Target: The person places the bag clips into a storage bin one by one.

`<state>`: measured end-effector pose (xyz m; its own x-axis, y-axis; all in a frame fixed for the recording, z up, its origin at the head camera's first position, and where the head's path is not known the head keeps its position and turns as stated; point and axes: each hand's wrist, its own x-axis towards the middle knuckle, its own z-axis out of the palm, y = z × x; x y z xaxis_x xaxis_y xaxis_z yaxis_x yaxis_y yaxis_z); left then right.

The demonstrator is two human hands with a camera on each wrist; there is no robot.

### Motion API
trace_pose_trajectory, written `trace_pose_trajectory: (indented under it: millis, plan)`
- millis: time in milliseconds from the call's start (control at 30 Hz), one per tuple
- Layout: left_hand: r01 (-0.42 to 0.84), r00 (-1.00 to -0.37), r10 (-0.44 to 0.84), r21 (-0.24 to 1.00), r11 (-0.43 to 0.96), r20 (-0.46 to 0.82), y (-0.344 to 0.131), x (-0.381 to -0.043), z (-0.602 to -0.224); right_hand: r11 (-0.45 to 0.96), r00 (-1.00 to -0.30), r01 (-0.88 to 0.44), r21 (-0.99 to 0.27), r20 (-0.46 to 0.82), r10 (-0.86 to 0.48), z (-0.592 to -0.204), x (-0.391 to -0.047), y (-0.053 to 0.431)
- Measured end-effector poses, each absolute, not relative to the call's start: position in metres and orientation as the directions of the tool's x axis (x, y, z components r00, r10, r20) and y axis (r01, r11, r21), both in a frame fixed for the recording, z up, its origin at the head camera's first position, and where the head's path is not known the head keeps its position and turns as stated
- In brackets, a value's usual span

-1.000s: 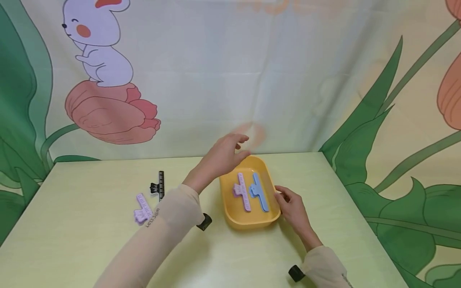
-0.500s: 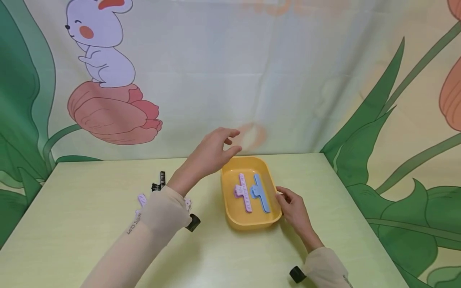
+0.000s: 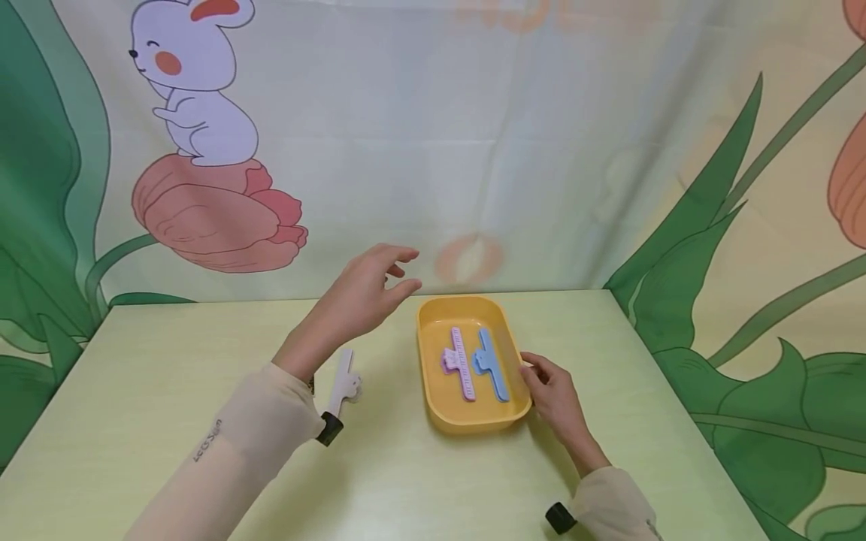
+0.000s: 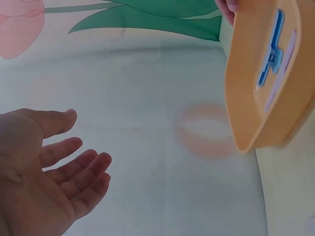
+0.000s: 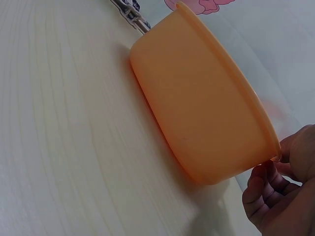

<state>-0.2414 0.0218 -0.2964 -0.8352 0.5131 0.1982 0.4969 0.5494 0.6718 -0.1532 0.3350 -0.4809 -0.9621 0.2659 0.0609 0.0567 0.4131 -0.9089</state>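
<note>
My left hand hovers over the table's back, left of the yellow plastic bin. Its fingers are relaxed and hold nothing, as the palm in the left wrist view confirms. With thumb and fingers my right hand pinches the bin's right rim; the right wrist view shows this grip at the rim too. Inside the bin lie a lilac ruler-shaped clip and a blue clip, side by side. A white clip lies on the table just right of my left cuff.
The left forearm in its beige sleeve covers part of the table's left side. A black wrist camera sits at the left cuff, another at the right. A printed curtain hangs behind the table's back edge.
My left hand has moved left, away from above the bin's far end. Its sleeve now hides the lilac clip and nearly all the black clip on the table, while the white clip has come into sight.
</note>
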Motion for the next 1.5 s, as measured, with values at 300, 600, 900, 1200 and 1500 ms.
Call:
trace_pose_trajectory:
  millis: [300,600,900,1200,1500]
  plan:
    - [0.496,-0.844,0.493,0.657,0.568,0.210,-0.010,-0.238,-0.296,0.418,-0.963,0.052,-0.907,0.066,0.263,-0.481,-0.152,0.335]
    - [0.496,-0.852,0.464,0.656,0.568,0.243,-0.043,-0.234,-0.299,0.425,-0.960,0.076,-0.902,0.049,0.274,-0.482,-0.153,0.335]
    - [0.505,-0.851,0.455,0.649,0.568,0.263,-0.069,-0.226,-0.296,0.424,-0.958,0.084,-0.902,0.043,0.282,-0.481,-0.153,0.334]
    - [0.438,-0.891,0.399,0.636,0.635,0.216,-0.100,-0.220,-0.303,0.428,-0.958,0.069,-0.901,0.059,0.280,-0.481,-0.153,0.333]
    - [0.447,-0.893,0.367,0.610,0.654,0.261,-0.123,-0.214,-0.315,0.429,-0.957,0.068,-0.901,0.063,0.284,-0.481,-0.153,0.332]
